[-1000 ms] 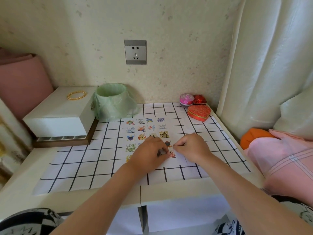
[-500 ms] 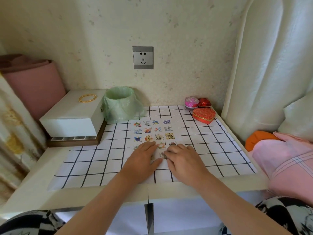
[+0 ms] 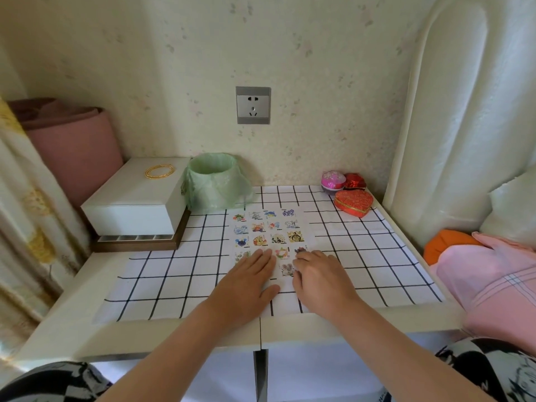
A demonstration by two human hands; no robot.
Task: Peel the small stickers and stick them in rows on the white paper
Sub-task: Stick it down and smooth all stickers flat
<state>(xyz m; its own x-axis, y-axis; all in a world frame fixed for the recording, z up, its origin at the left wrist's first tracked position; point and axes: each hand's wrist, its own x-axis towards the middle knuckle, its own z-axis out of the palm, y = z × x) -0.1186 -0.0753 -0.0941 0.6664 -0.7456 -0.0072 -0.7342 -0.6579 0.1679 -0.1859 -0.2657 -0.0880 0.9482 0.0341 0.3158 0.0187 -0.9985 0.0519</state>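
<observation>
The white paper [image 3: 305, 227] lies with its long axis toward the wall [image 3: 319, 82]. The left hand [image 3: 249, 275] presses it with straight fingers; the right hand [image 3: 322, 277] rests there, fingers loosely bent.

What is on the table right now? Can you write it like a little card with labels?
paper: white paper on the checked cloth, in the middle of the table
stickers: stickers in three full rows of four, more below partly under the hands
left hand: left hand flat on the paper, fingers straight
right hand: right hand resting on the paper beside the lowest sticker, fingers bent
behind: green-bagged bin, white box with a gold bangle, red heart box
</observation>
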